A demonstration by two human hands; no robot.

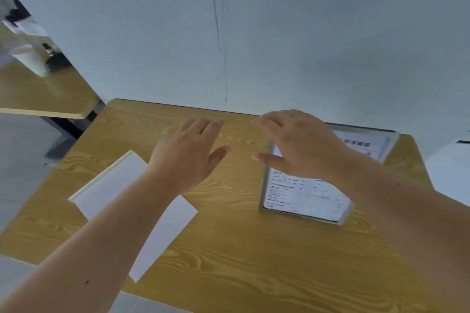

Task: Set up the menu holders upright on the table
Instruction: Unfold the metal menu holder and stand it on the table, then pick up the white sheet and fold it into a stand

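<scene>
Leftmost, a blank white holder (112, 185) lies flat on the wooden table (229, 249), partly under the left forearm. Above the bare wood, the left hand (185, 157) hovers with fingers loosely spread, holding nothing. Next, the right hand (297, 145) hangs open, fingers extended, over a printed menu holder (302, 195) that seems tilted or lying down. Farther right sits another printed one (366, 145), near the wall. Likely a reach is under way; next comes grasping a holder's edges and standing it up.
</scene>
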